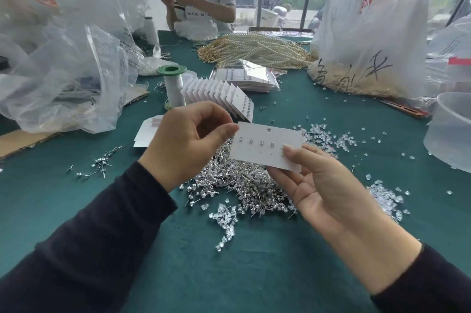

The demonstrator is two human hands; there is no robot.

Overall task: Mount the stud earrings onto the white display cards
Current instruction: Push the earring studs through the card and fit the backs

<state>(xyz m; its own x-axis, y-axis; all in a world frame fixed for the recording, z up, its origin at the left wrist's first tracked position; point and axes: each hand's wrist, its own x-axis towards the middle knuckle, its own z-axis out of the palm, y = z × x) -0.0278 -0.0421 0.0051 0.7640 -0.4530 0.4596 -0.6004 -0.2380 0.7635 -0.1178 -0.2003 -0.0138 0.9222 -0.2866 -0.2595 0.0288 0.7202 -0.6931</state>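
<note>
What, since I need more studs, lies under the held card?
A heap of loose stud earrings on the green table. The white card and right hand hide the heap's far part.

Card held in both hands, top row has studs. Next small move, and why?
Probably free the right hand and pick one from the stud pile. The white card carries mounted studs along its upper row only, the lower holes look bare, and the left hand pinches its corner.
</note>
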